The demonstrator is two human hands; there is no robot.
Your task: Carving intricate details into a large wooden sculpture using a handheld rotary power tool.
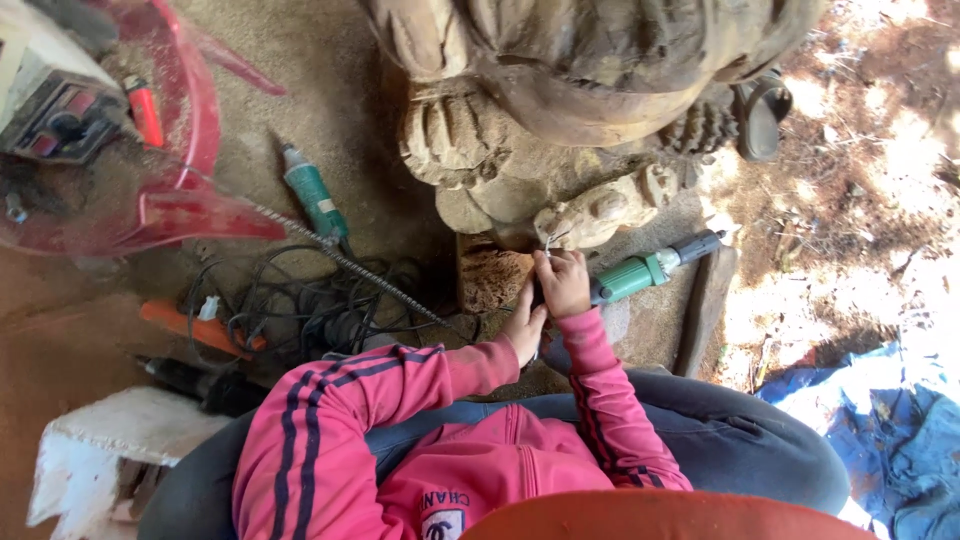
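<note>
At the bottom of the frame sit the person's knees and pink striped sleeves, both forearms reaching up toward the centre. The right hand (563, 283) is curled closed around a green power tool (650, 270), gripping it near its working end, which is hidden behind the fingers so the bit cannot be made out. The tool's long axis runs from that hand up and to the right, its dark rear end pointing at the right-centre of the frame. The left hand (525, 328) lies just below and left of the right, touching it, fingers partly folded; whether it grips anything cannot be told. Both hands meet at one spot: the lower edge of the wooden carving (560, 110), where a pale knobbed part (600, 210) juts out directly above the right hand, which is the nearer of the two to it. Left of the hands lies a tangle of black cables (310, 310) crossed by a long twisted drill bit (345, 265), with a second green tool (312, 195) above. A red plastic chair (180, 150) fills the upper left; blue cloth (890, 440) lies lower right.
</note>
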